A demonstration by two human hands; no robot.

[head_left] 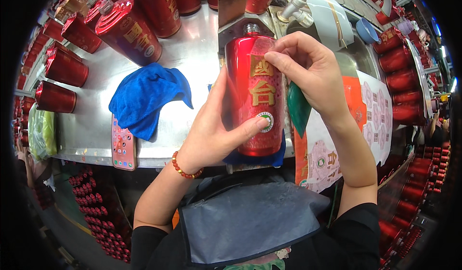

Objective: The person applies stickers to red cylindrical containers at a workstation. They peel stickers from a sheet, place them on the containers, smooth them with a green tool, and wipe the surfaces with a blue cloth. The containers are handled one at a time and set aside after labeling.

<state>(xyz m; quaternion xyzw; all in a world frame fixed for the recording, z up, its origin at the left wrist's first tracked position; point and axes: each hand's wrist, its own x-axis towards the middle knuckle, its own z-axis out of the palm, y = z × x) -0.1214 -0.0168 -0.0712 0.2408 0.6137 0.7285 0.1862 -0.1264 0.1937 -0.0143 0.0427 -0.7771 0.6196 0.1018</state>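
Observation:
A glossy red bottle (237, 101) with a bare threaded neck lies before me, its neck pointing away. My left hand (211, 135) is wrapped around its left side and lower part, with the thumb pressed on the front near a round green-and-white emblem (265, 122). Along the front runs a label film (263, 46) bearing raised gold characters. At its upper end, my right hand (310, 70) is closed, thumb and forefinger pinching the film's edge. A dark green pointed piece (299, 109) shows below the right palm; whether that hand holds it cannot be seen.
A crumpled blue cloth (147, 96) partly covers a phone (123, 147) on the metal table (192, 44). Several red bottles (127, 32) stand far left. Printed label sheets (375, 111) lie right, near a metal pipe (301, 0) and blue bowl (366, 31). Racked red containers (402, 80) line the right.

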